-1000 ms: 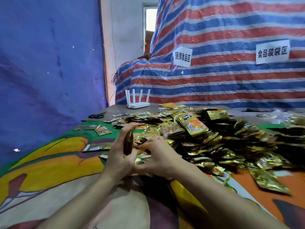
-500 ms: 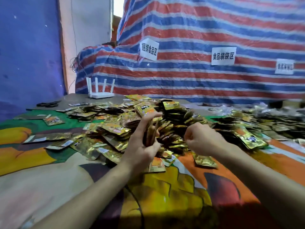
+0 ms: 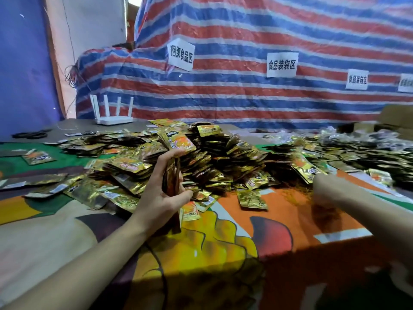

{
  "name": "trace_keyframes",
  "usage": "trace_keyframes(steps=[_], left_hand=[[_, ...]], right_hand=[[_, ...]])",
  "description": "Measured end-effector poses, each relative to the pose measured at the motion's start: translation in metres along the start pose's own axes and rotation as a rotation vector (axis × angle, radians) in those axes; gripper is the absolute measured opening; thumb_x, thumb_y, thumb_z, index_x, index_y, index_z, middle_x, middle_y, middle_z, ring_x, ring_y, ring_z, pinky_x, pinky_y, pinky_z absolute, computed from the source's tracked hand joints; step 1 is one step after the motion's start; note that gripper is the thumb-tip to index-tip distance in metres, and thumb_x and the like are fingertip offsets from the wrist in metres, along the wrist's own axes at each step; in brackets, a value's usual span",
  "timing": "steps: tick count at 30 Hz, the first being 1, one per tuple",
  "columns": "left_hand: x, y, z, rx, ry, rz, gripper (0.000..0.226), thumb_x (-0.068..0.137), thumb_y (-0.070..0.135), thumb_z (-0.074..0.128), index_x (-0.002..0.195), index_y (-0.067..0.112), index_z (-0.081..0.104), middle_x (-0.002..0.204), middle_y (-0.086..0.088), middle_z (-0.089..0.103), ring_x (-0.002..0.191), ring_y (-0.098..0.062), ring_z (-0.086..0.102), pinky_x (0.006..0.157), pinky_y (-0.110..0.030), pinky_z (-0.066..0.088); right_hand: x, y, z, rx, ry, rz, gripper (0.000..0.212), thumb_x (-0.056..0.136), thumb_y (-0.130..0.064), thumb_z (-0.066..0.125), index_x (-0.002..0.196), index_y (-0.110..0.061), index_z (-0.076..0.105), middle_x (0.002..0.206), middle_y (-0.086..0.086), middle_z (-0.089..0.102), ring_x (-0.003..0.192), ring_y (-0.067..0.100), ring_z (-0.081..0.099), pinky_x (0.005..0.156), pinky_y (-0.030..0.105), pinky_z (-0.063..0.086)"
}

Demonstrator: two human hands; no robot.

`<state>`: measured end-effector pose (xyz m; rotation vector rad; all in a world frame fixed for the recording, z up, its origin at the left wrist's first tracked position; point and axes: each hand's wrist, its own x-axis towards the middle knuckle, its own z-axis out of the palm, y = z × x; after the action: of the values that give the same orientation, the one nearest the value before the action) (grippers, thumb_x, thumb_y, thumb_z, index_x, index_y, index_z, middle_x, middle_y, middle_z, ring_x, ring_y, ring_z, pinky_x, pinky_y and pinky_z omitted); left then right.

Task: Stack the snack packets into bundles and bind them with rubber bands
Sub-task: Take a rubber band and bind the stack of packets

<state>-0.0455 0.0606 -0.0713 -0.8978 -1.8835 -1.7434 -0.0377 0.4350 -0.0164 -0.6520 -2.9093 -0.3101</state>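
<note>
Left hand (image 3: 162, 198): raised above the worktop (image 3: 67, 253), palm turned inward. Its fingers (image 3: 166, 158) and thumb are curled round a thin bundle of snack packets (image 3: 172, 175). The bundle stands on edge, long side upright, and its lower end shows below the heel of the hand. It is held just in front of the main heap of packets (image 3: 214, 157).

Right hand (image 3: 318, 181): the forearm reaches in from the lower right, low over the worktop. The hand end is blurred and appears to lie at the near foot of the heap. Whether those fingers are curled or hold anything cannot be told.

Packets: gold and dark foil, piled loosely in the main heap across the middle of the worktop. Single packets lie scattered flat to the left and in front of it. A second, flatter spread of packets (image 3: 362, 151) lies to the right rear.

Worktop: covered with a printed cloth in orange, yellow and green.

Surroundings: a white router (image 3: 114, 118) with four upright antennae stands at the far left rear. A red, white and blue striped tarpaulin (image 3: 245, 104) hangs behind and carries white paper signs (image 3: 180, 54). A cardboard box (image 3: 395, 118) sits at the far right edge.
</note>
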Motion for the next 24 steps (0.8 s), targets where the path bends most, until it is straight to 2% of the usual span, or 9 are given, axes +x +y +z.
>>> trace_keyframes(steps=[2,4,9,12,15,17,20,22,24], left_hand=[[0.0,0.001,0.0,-0.005,0.004,-0.002,0.076,0.072,0.0,0.07,0.13,0.046,0.051,0.086,-0.013,0.049,0.072,-0.042,0.052,0.065,-0.04,0.049],[-0.001,0.004,0.0,-0.01,0.006,-0.014,0.075,0.072,0.0,0.068,0.128,0.046,0.051,0.087,-0.013,0.049,0.073,-0.041,0.052,0.066,-0.039,0.05],[-0.001,0.01,-0.001,-0.053,0.018,-0.054,0.071,0.071,-0.002,0.065,0.127,0.041,0.053,0.089,-0.019,0.048,0.072,-0.029,0.052,0.068,-0.038,0.049],[-0.001,0.011,-0.002,-0.082,0.05,-0.08,0.072,0.07,-0.004,0.062,0.127,0.04,0.054,0.09,-0.019,0.048,0.072,-0.036,0.05,0.067,-0.044,0.047],[0.0,0.01,-0.004,-0.096,0.104,-0.095,0.071,0.069,-0.003,0.059,0.125,0.039,0.056,0.087,-0.019,0.049,0.076,-0.05,0.05,0.066,-0.056,0.049],[0.002,0.01,-0.005,-0.124,0.142,-0.114,0.069,0.068,-0.003,0.059,0.124,0.037,0.057,0.084,-0.016,0.051,0.08,-0.054,0.053,0.073,-0.061,0.052],[0.005,0.008,-0.01,-0.203,0.179,-0.165,0.07,0.066,-0.005,0.057,0.125,0.032,0.059,0.086,-0.013,0.054,0.076,-0.043,0.063,0.081,-0.056,0.057],[0.009,0.008,-0.015,-0.253,0.177,-0.196,0.071,0.064,-0.005,0.057,0.126,0.028,0.059,0.085,-0.014,0.055,0.075,-0.035,0.063,0.078,-0.051,0.059],[0.013,0.01,-0.021,-0.256,0.161,-0.217,0.07,0.062,-0.004,0.06,0.125,0.025,0.059,0.085,-0.01,0.058,0.075,-0.031,0.061,0.073,-0.043,0.058]], right_hand=[[0.0,0.001,0.003,-0.002,0.017,0.008,0.019,0.091,-0.005,0.045,0.076,-0.014,0.04,0.086,0.005,0.054,0.063,0.019,0.048,0.06,0.031,0.045],[0.001,0.003,0.001,0.025,0.075,0.006,0.022,0.088,-0.002,0.047,0.072,-0.014,0.038,0.078,0.005,0.051,0.066,0.024,0.051,0.058,0.031,0.044],[-0.001,-0.002,-0.012,0.08,0.124,0.011,0.02,0.08,-0.006,0.059,0.067,-0.01,0.044,0.067,0.008,0.052,0.058,0.023,0.05,0.053,0.028,0.039],[-0.005,-0.006,-0.024,0.092,0.176,0.035,0.021,0.078,-0.01,0.063,0.064,-0.009,0.047,0.063,0.008,0.052,0.054,0.022,0.048,0.052,0.027,0.039],[-0.007,-0.015,-0.037,0.123,0.314,0.027,0.022,0.078,-0.011,0.066,0.064,-0.008,0.05,0.059,0.007,0.049,0.05,0.022,0.045,0.047,0.024,0.031],[-0.009,-0.025,-0.048,0.162,0.38,-0.007,0.024,0.08,-0.012,0.066,0.063,-0.009,0.049,0.059,0.007,0.046,0.05,0.023,0.045,0.046,0.024,0.03],[-0.012,-0.049,-0.065,0.237,0.418,-0.085,0.025,0.082,-0.012,0.063,0.063,-0.01,0.047,0.06,0.008,0.048,0.053,0.025,0.051,0.048,0.026,0.035],[-0.015,-0.069,-0.074,0.33,0.411,-0.167,0.024,0.082,-0.01,0.064,0.061,-0.005,0.054,0.057,0.009,0.054,0.05,0.024,0.052,0.043,0.026,0.035],[-0.017,-0.092,-0.081,0.455,0.345,-0.284,0.02,0.082,-0.011,0.064,0.066,0.0,0.064,0.06,0.013,0.062,0.052,0.023,0.056,0.045,0.03,0.042]])
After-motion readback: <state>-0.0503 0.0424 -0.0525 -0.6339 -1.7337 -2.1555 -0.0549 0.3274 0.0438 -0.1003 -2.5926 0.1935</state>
